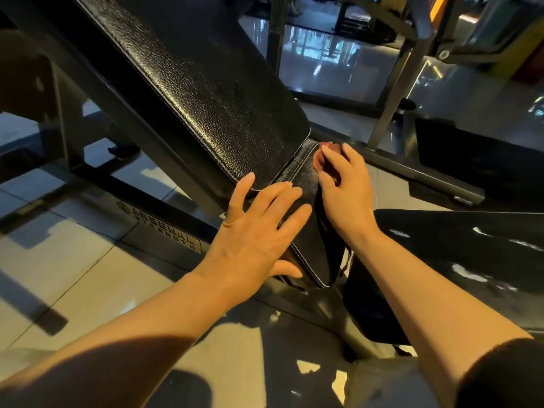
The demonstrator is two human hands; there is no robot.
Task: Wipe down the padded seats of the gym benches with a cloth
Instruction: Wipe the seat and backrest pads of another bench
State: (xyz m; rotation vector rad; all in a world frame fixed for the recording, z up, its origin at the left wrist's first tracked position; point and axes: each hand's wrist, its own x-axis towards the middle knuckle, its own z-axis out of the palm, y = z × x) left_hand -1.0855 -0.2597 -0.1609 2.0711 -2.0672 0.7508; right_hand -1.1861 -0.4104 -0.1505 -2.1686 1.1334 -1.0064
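Observation:
A black padded seat (306,245) with white stitching sits below the bench's long inclined back pad (206,92). My left hand (256,231) lies flat on the seat's left side, fingers spread and straight. My right hand (344,189) presses a dark reddish-brown cloth (322,160) against the seat's far right part, near the gap under the back pad. Most of the cloth is hidden under my palm; a dark strip of it hangs down the seat's right side.
The bench's dark steel frame (164,228) carries a brand plate and runs across the glossy tiled floor (59,260). Another black pad (471,254) lies at the right. More machine uprights (394,92) stand behind.

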